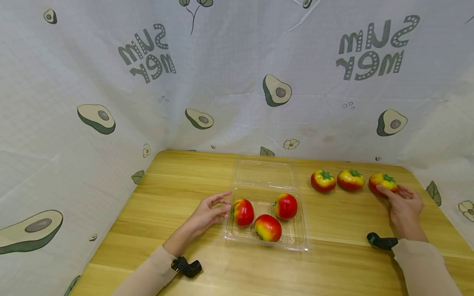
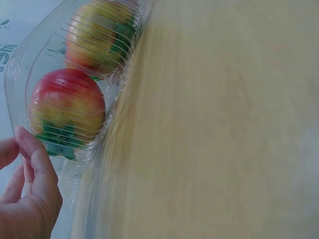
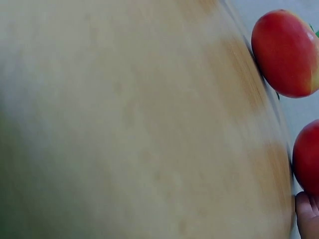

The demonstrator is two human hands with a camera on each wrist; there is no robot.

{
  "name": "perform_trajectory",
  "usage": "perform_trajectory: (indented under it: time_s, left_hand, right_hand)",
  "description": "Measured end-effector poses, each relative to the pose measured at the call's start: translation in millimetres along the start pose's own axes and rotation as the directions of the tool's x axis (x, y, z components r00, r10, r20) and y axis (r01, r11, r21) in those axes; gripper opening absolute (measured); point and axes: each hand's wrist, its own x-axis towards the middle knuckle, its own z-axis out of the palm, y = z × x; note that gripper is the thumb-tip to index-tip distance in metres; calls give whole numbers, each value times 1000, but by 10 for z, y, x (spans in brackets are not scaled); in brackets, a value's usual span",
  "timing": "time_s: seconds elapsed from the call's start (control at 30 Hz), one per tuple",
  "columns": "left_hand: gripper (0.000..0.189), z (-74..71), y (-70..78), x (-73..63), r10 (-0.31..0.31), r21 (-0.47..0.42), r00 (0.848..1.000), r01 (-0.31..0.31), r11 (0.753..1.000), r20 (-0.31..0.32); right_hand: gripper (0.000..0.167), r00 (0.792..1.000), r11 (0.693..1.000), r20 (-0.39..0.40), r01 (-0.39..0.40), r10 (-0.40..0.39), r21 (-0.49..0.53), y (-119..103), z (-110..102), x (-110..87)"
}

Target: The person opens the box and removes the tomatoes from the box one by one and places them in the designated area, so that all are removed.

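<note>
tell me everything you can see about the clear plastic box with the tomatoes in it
The clear plastic box is a thin, see-through clamshell with ribbed walls, lying open on the wooden table, its hinged lid laid flat behind the tray. Three red and yellow tomatoes sit in the tray, two towards the back and one in front; at least one lies with its green top turned sideways. The left hand is at the box's left edge, its fingers against the wall. Three more tomatoes lie outside, to its right.
</note>
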Motion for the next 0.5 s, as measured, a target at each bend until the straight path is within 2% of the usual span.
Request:
perform_trajectory:
  time_s: [0.5]
  left_hand:
    - [55,-9,-11,-4,-9,-10,1000,9,1000,-2]
  right_hand:
    - [66,1000,1000,26,12,-11,-12,13,-17,-8]
